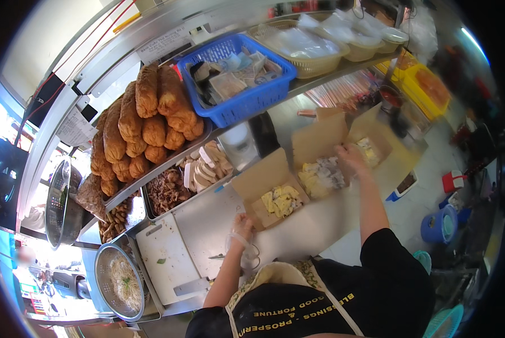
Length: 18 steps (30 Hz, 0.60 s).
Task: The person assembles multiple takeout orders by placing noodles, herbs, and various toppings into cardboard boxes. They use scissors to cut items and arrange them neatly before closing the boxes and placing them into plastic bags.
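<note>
Three open brown cardboard takeaway boxes stand in a slanting row on the metal counter. The left box (pixel 272 221) holds yellow and pale cut pieces of food (pixel 281 201). In the middle box (pixel 319 135) lie similar yellow pieces beside greyish ones, partly blurred. The right box (pixel 370 125) has a smaller pale and yellow portion. My left hand (pixel 242 227), in a thin clear glove, is closed at the left box's near left edge. Scissors (pixel 254 257) lie by that wrist. My right hand (pixel 351 159) has its fingers curled at the edge between the middle and right boxes.
A shelf carries brown loaf-like rolls (pixel 142 112), a blue basket (pixel 235 115) of banknotes and beige baskets (pixel 306 66) of plastic bags. Below are trays of shredded brown food (pixel 168 191) and pale slices (pixel 206 166), a white cutting board (pixel 165 253) and a noodle colander (pixel 101 276).
</note>
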Tool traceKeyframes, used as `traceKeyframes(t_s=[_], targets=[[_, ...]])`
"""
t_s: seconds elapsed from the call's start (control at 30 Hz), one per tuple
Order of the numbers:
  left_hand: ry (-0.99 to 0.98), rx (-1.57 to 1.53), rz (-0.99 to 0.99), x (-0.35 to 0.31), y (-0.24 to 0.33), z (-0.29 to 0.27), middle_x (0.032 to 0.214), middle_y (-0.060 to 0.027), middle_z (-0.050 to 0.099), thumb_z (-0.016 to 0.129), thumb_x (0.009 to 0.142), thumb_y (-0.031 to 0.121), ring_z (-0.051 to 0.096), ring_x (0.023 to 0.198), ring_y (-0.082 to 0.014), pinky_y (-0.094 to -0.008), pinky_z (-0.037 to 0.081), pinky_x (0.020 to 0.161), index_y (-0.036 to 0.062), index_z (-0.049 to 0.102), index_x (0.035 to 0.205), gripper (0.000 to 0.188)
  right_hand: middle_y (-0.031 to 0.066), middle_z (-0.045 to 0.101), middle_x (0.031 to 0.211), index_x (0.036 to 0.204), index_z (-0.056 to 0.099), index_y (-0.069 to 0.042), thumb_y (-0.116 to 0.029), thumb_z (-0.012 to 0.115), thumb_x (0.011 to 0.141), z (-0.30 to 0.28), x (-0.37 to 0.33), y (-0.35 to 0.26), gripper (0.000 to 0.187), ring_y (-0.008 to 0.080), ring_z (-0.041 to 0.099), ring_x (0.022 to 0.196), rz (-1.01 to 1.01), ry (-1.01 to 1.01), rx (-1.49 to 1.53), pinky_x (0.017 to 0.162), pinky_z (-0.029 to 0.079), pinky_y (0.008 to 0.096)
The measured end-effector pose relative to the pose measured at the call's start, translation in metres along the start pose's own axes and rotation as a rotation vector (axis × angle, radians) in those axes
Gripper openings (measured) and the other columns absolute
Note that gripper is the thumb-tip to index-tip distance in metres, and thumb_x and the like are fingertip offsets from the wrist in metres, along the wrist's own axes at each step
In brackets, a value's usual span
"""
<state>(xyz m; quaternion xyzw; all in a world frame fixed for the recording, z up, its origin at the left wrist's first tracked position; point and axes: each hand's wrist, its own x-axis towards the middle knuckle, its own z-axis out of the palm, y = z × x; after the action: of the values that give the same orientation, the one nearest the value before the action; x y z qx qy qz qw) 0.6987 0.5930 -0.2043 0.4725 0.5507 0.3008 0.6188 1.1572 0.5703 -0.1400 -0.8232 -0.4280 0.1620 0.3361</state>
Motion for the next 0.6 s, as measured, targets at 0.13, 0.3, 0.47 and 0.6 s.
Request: traceKeyframes(t_s=[0.13,0.3,0.47,0.6], targets=[[0.036,0.124,0.032,0.000,-0.004,-0.021,0.088,-0.0075,0.063,0.065,0.088,0.025,0.063,0.071,-0.0173,-0.0314,0.054,0.063,0.0049,0.055,0.109,0.030,0.0243,0.063,0.117,0.117,0.064,0.000,-0.026,0.054,0.089,0.009,-0.021,-0.028,0.040,0.0373,0.059,0.113,-0.049,-0.046,-0.164,0.098,0.045,0.0424],[0.208,0.344,0.099,-0.005,-0.013,-0.082,0.086,-0.0070,0.063,0.067,0.086,0.029,0.060,0.075,-0.0171,-0.0334,0.052,0.065,0.0042,0.060,0.107,0.033,0.0209,0.062,0.123,0.123,0.062,-0.003,-0.023,0.053,0.090,0.057,-0.035,-0.033,0.039,0.0359,0.058,0.116,-0.147,-0.153,-0.063,0.100,0.045,0.0414],[0.449,0.612,0.090,-0.003,-0.040,-0.161,0.094,-0.0159,0.070,0.067,0.086,0.038,0.066,0.088,-0.0294,-0.0405,0.052,0.076,0.0027,0.064,0.105,0.040,0.0207,0.061,0.126,0.128,0.059,-0.003,-0.030,0.053,0.094,0.129,-0.057,-0.044,0.044,0.0356,0.058,0.118,-0.261,-0.202,0.047,0.100,0.045,0.0411],[0.436,0.412,0.067,-0.026,-0.049,-0.202,0.095,-0.0143,0.069,0.070,0.085,0.035,0.066,0.087,-0.0254,-0.0394,0.052,0.078,0.0042,0.064,0.105,0.038,0.0193,0.062,0.126,0.130,0.057,-0.004,-0.026,0.057,0.093,0.157,-0.079,-0.077,0.043,0.0351,0.058,0.117,-0.332,-0.342,0.173,0.100,0.045,0.0407]])
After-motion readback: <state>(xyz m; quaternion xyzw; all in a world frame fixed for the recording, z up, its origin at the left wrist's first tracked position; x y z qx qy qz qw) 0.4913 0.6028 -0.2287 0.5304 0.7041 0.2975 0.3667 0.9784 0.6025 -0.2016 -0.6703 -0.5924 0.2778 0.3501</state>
